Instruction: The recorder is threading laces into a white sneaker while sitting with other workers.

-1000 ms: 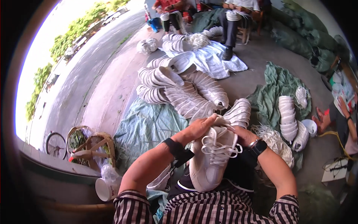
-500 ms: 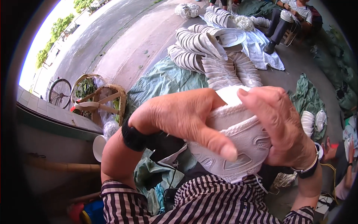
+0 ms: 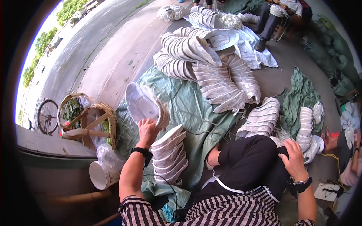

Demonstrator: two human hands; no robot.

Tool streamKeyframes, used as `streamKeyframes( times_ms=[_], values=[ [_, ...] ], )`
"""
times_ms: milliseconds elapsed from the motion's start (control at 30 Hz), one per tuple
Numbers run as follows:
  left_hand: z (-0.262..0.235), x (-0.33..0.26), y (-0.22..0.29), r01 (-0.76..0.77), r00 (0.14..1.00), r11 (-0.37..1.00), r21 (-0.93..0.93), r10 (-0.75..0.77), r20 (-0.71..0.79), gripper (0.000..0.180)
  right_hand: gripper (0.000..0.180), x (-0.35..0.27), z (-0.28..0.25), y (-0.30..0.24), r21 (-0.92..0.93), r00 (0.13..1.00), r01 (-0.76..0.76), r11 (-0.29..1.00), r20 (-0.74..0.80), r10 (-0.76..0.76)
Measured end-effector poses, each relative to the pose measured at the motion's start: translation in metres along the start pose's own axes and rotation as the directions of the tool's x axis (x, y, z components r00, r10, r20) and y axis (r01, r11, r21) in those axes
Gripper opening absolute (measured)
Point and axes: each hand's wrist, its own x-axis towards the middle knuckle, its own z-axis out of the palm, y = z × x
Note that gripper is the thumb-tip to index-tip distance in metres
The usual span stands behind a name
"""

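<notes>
My left hand [image 3: 148,132] reaches out over the green sheet, its fingers closed on the edge of a white shoe upper [image 3: 145,103]. The upper is tilted, its hollow oval inside showing, and the fingers' far side is hidden. Just nearer to me, a stack of nested white shoe uppers [image 3: 169,156] stands on the sheet. My right hand [image 3: 295,161] is beside my bent knee, fingers apart and slightly curved, with nothing in it. Another stack of white uppers [image 3: 260,118] lies beyond that knee.
Large rows of nested uppers [image 3: 217,81] lie ahead on the green sheet [image 3: 181,94]. At left are a woven basket [image 3: 103,124], a white bucket [image 3: 103,175] and a bicycle wheel [image 3: 48,116]. Other people sit at far right and upper right. A dark cord crosses the sheet.
Both hands were together on a white upper close before me. Now the left has carried an upper out to the left, and the right has let go and dropped beside my knee.
</notes>
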Motion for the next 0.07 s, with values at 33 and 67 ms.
streamKeyframes(
  times_ms=[33,67],
  values=[
    [0.016,0.003,-0.012,-0.05,0.999,0.997,0.05,0.05,0.017,0.03,0.05,-0.015,0.008,0.015,-0.005,0.996,-0.081,0.997,0.022,0.081],
    [0.024,0.004,-0.017,-0.097,0.995,0.99,0.101,0.093,0.039,0.037,0.051,-0.026,0.017,0.022,-0.052,0.995,-0.085,0.995,0.042,0.087]
  ],
)
